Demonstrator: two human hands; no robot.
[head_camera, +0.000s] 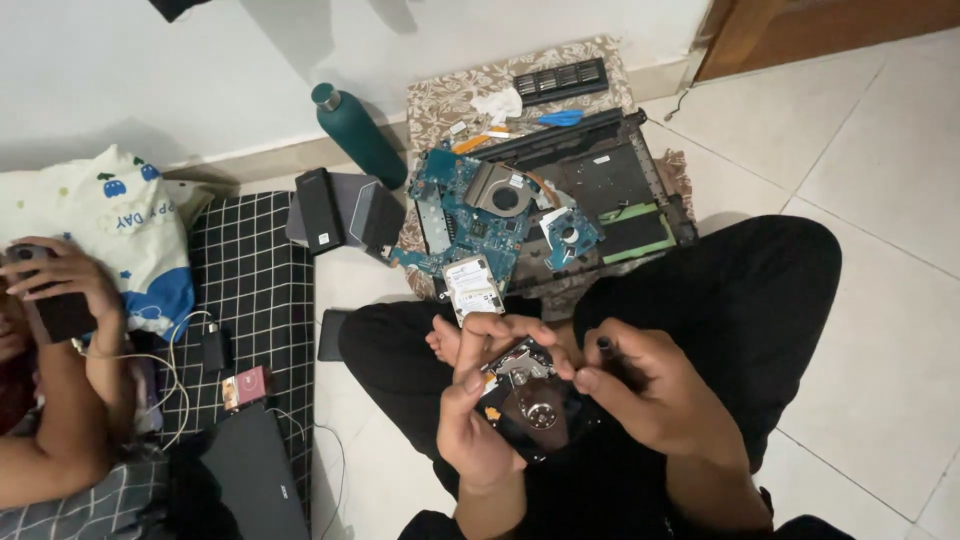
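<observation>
While both hands (480, 420) (650, 395) grip the opened drive (530, 400) (edges pinched), floor tiles (880, 350) lie open rightward.

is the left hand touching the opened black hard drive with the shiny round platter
Touching. The head view shows the left hand wrapped around the left edge of the opened hard drive, thumb lying across its top corner, with no gap between them.

A count of what lies around me on the floor

I see two hard drives, one opened (530, 398) and one closed (472, 287); one blue circuit board (470, 215); one stripped laptop base (610, 185); one green bottle (358, 137); two dark speakers (345, 210); one closed laptop (255, 480); one keyboard strip (561, 80).
</observation>
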